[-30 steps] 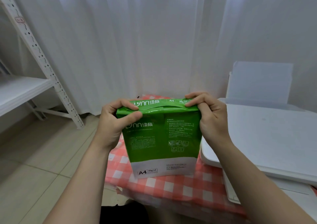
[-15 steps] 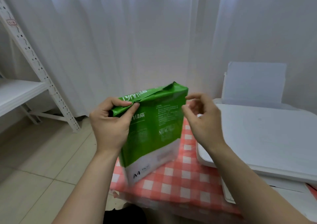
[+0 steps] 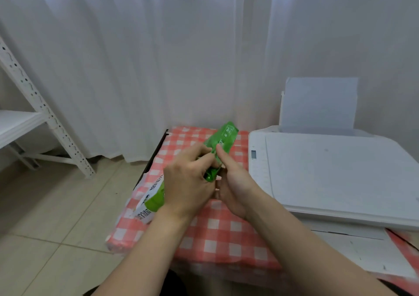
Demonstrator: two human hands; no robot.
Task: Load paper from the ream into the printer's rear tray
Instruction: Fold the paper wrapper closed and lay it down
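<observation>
ream [image 3: 223, 138] in green wrap was held tilted over the checked bench [image 3: 217, 234].
the left hand [image 3: 188, 182] was curled round the ream's middle, thumb and fingers pinching the wrapper, with the white-banded end low at the left and the green end raised farther off. the right hand [image 3: 237, 189] lay just beside it, index finger straight along the wrapper; whether its other fingers gripped could not be told, as the left hand hid them. just right of the ream the white printer [image 3: 328, 173] sat on the bench, lid down, a pale sheet [image 3: 317, 105] upright at its back. behind hung a white curtain [image 3: 158, 57].
</observation>
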